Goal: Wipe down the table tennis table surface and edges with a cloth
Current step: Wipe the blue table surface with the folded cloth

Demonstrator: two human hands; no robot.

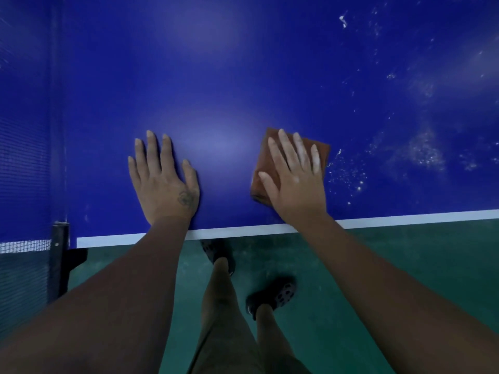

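Note:
The blue table tennis table (243, 76) fills the upper view, with a white line along its near edge (243, 231). A folded brown cloth (263, 163) lies flat on the surface near that edge. My right hand (295, 179) presses flat on top of the cloth, fingers spread, covering most of it. My left hand (164, 179) rests palm down on the bare blue surface a little to the left of the cloth, holding nothing. White dust and specks (421, 152) cover the table to the right of the cloth.
The net (24, 157) and its black post and clamp (60, 255) stand at the left edge. Below the table edge is a green floor (405, 265), where my legs and dark perforated shoes (278, 295) stand.

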